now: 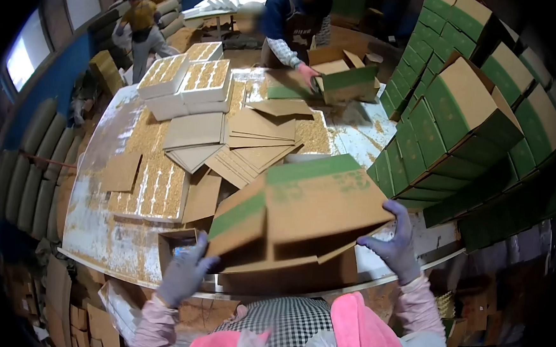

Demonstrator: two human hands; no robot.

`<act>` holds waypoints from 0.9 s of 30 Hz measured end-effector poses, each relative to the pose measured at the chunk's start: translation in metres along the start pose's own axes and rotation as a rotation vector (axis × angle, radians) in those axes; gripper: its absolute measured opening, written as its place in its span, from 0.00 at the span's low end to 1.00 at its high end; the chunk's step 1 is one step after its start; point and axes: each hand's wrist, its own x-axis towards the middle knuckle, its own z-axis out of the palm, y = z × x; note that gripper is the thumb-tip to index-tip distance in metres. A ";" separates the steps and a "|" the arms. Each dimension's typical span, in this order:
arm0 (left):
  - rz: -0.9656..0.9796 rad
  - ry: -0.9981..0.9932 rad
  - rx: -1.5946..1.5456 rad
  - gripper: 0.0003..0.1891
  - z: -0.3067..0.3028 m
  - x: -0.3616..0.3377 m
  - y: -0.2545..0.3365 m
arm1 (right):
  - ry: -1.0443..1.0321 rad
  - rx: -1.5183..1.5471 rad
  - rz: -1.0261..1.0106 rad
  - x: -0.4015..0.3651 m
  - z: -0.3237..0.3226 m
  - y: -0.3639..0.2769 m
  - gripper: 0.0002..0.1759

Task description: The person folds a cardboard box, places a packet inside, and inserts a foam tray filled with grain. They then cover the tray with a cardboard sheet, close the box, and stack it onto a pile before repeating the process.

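A brown cardboard box with a green band [317, 201] is tilted at the table's near edge, its flaps partly spread and its inside dark. My left hand [184, 271], in a grey-purple glove, grips the box's lower left corner. On the other side, my right hand [401, 244], gloved alike, holds the right flap edge between thumb and fingers. Just beyond the box lie loose cardboard sheets [261, 128], partly fanned out. By my left hand stands a small open carton [170, 246]; what it contains is hard to make out.
White trays of yellowish grains [204, 80] are stacked at the back left of the white table [89, 238]. Green-and-brown boxes [447, 120] tower on the right. Across the table a co-worker [293, 28] handles an open box [347, 82]. Another person [140, 25] stands further back.
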 end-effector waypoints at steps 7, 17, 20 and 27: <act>0.196 -0.074 0.008 0.26 -0.029 0.092 0.067 | -0.442 0.968 0.420 0.115 0.050 0.037 0.26; 0.696 0.581 0.450 0.40 0.046 0.139 0.101 | -0.492 -0.165 0.261 0.067 0.116 0.047 0.67; 0.655 0.554 0.454 0.36 0.056 0.114 0.109 | -0.271 0.261 0.419 0.062 0.117 0.042 0.44; 0.713 0.339 0.427 0.17 0.078 0.147 0.056 | -0.301 0.263 -0.381 0.011 0.027 0.022 0.30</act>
